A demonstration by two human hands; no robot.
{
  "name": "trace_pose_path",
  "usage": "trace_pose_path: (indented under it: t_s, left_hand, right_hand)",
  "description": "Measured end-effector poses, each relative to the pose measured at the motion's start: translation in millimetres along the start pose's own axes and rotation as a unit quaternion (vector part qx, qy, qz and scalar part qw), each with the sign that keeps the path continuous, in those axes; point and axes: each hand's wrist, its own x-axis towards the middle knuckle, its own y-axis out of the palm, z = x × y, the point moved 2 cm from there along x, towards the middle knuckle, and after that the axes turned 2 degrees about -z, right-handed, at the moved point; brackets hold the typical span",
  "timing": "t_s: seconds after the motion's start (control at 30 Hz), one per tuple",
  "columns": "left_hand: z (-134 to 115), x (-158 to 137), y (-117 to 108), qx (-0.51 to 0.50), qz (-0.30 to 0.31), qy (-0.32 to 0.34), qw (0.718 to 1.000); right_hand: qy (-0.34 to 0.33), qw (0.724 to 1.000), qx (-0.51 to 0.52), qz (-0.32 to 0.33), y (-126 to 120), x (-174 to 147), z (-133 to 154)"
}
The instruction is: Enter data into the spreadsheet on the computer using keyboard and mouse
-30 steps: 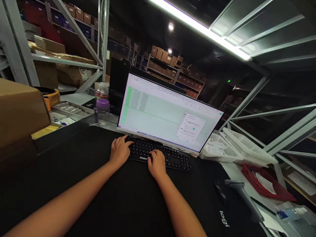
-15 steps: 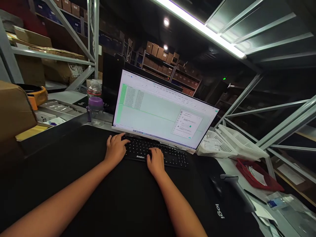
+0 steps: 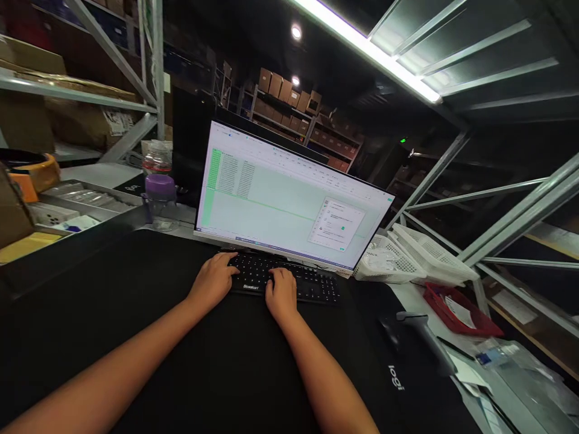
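Observation:
A black keyboard (image 3: 253, 275) lies on a dark desk mat (image 3: 217, 361) in front of a lit monitor (image 3: 280, 193). On the screen are a spreadsheet with a green column and a small pop-up window. My left hand (image 3: 212, 278) rests at the keyboard's left end, fingers stretched over the keys and holding nothing. Over the middle keys lies my right hand (image 3: 282, 292), its fingers slightly bent and apart, also holding nothing. Right of the keyboard are a black mouse (image 3: 389, 333) and a grey barcode scanner (image 3: 427, 337).
White perforated baskets (image 3: 391, 259) and a red tray (image 3: 461, 310) stand on the right. At left are a purple-lidded bottle (image 3: 160, 199), a divided tray (image 3: 85, 202) and an orange tape roll (image 3: 34, 169). Metal shelf posts (image 3: 158, 66) frame both sides.
The view has turned slightly, so the desk items sit a little further left. My left fingers have drawn in a little at the keyboard's edge. My right hand stays on the keys.

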Motion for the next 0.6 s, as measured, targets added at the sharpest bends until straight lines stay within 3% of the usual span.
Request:
trace_pose_path:
  t_s: [0.2, 0.4, 0.6]
  left_hand:
    - [-6.7, -3.1, 1.0, 0.036, 0.0, 0.015, 0.999]
    - [-9.2, -4.5, 9.3, 0.052, 0.025, 0.014, 0.998]
    - [-5.4, -4.5, 17.7, 0.045, 0.031, 0.006, 0.998]
  right_hand:
    - [0.047, 0.999, -0.018, -0.004, -5.6, 3.8, -5.0]
    - [0.008, 0.997, -0.055, 0.044, -5.5, 5.2, 0.7]
    - [0.012, 0.997, -0.06, 0.054, -7.0, 3.3, 0.7]
